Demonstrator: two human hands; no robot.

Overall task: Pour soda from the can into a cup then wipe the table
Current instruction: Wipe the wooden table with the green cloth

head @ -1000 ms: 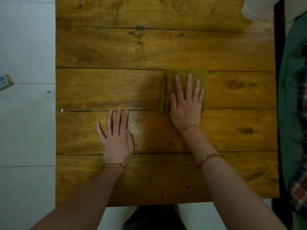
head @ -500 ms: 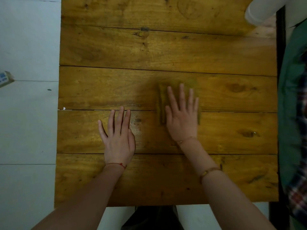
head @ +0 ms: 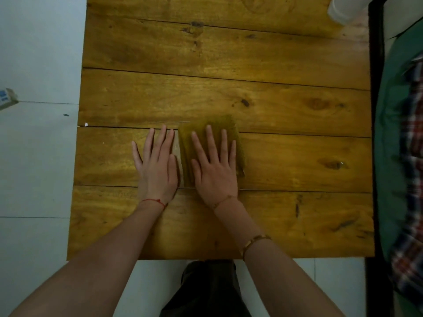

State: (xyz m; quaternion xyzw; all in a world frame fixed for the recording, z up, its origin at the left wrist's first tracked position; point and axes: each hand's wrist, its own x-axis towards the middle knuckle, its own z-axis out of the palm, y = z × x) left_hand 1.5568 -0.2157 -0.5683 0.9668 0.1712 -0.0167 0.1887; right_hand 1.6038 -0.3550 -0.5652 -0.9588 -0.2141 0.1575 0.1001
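— What sort of place was it?

— It looked like a home. The bench [head: 263, 72] was rough wooden planks with knots and gaps, standing on a pale tiled floor [head: 39, 170].

— Anything else?

— At the right edge lay green fabric [head: 391, 156] and a plaid cloth [head: 412, 202], like clothing or bedding, though I couldn't tell which. A small box [head: 6, 98] sat on the floor.

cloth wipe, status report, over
Right hand flat, pressing olive cloth on wooden table. Left hand flat beside it, empty. White cup at far right corner, clear of the wipe.
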